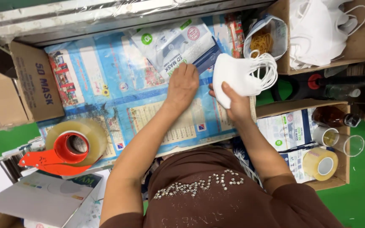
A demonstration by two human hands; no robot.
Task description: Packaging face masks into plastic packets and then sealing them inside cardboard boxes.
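Observation:
My right hand (233, 101) grips a stack of white face masks (237, 74) with their ear loops hanging to the right. Beside it, my left hand (183, 84) presses down on a pile of printed plastic mask pouches (174, 44) at the far middle of the table, fingers on the top pouch's near edge. Both hands are over a table covered with blue printed paper (106, 80).
A cardboard box of loose white masks (317, 29) stands at the far right, a bag of rubber bands (262, 42) next to it. A tape dispenser with clear tape (70, 147) lies near left. Right box holds pouches (286, 131), a tape roll (321, 164), bottles. Cardboard box (34, 80) at left.

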